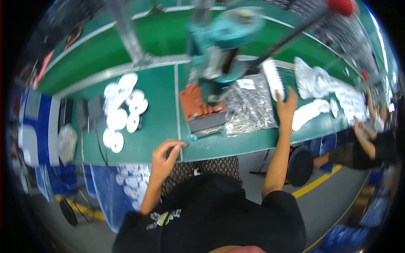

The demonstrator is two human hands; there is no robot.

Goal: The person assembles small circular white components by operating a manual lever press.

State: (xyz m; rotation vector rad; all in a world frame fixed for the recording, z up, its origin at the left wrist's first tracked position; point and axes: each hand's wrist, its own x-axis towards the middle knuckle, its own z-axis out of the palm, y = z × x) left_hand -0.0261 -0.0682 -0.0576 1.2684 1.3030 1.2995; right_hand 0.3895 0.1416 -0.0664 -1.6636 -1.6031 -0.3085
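My left hand (163, 159) is at the bench's front edge, its thumb and forefinger curved with a small gap at the tips and nothing visible between them. On the right, my right hand (287, 105) reaches over the bench with fingers apart. One of its fingertips touches or nearly touches the near end of a row of white discs (273, 76). Between my hands stands a teal press (219, 50), blurred, its long lever ending in a red knob (341, 6). Beneath the press sits an orange-red fixture block (196, 103). Beside the block lies a clear bag of small metal parts (252, 107).
Loose white discs (117, 119) and dark grey blocks (89, 113) lie on the left of the green bench (162, 105). A blue-and-white box (40, 126) stands at the far left. More white discs (310, 113) and clear plastic bags (312, 80) are on the right, near another person (371, 143).
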